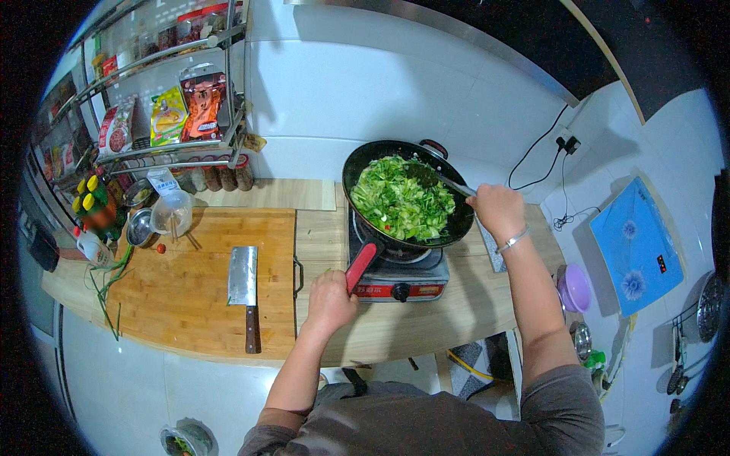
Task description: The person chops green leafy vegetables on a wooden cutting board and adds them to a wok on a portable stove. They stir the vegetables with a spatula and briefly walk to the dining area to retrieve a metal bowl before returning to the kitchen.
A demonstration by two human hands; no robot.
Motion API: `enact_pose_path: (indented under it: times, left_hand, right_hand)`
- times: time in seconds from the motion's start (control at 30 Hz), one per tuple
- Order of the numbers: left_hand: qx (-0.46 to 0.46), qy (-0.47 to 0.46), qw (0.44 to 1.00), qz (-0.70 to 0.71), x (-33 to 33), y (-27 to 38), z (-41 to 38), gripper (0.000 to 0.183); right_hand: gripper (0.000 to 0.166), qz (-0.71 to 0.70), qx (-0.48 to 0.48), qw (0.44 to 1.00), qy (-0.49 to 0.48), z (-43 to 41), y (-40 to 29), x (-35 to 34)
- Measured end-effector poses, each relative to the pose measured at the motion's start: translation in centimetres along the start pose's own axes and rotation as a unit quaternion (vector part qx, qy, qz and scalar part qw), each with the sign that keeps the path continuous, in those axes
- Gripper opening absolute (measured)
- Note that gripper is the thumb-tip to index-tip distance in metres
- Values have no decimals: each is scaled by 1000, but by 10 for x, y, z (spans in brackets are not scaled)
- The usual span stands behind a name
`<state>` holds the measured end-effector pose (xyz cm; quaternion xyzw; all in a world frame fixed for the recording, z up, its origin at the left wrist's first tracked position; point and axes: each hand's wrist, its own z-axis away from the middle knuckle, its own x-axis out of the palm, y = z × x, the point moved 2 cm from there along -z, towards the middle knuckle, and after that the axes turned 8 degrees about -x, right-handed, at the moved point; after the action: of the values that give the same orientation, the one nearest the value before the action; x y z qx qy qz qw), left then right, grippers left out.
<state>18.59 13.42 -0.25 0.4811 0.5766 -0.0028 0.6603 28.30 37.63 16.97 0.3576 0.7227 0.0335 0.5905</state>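
Note:
My left hand (332,302) grips the red handle (363,265) of a black wok (463,228), which rests on a portable gas stove (425,277). Chopped leafy green vegetables (393,199) with a few red bits fill much of the wok. My right hand (499,210) is closed around the metal handle of a spatula (456,184); its dark head lies among the greens at the wok's upper right. Left of the stove, a cleaver (243,276) with a dark wooden grip lies flat on a bamboo cutting board (188,296).
Around the board's upper left are a metal bowl (140,227), a plastic container (172,212) with chopsticks, and scallions (111,276). A spice rack (171,149) stands behind. At right are a purple bowl (575,288) and a blue induction cooker (639,245) leaning against the wall.

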Motion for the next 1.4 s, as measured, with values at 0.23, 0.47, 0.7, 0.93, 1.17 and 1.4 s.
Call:
enact_pose_path:
  times: [0.23, 0.47, 0.7, 0.93, 1.17, 1.4]
  left_hand:
    - [-5, -13, 1000, 5, 0, 2, -1, 24]
    - [-2, -10, 1000, 13, 0, 1, 0, 25]
    - [14, 3, 1000, 17, 0, 1, -1, 22]
    - [23, 6, 999, 38, 0, 0, 0, 22]
    - [8, 18, 999, 27, -1, -1, 1, 24]
    - [19, 13, 1000, 12, 2, 1, 0, 25]
  right_hand:
    - [11, 55, -93, 994, 0, -10, -36, 64]
    - [29, 79, -124, 986, -76, 93, -39, -5]
    - [38, 117, -99, 986, -62, 116, -61, -1]
    - [18, 6, -75, 996, -48, 68, -41, 15]
    - [23, -9, 26, 986, -164, 42, 32, -15]
    - [38, -237, 144, 876, -394, -12, 74, 81]
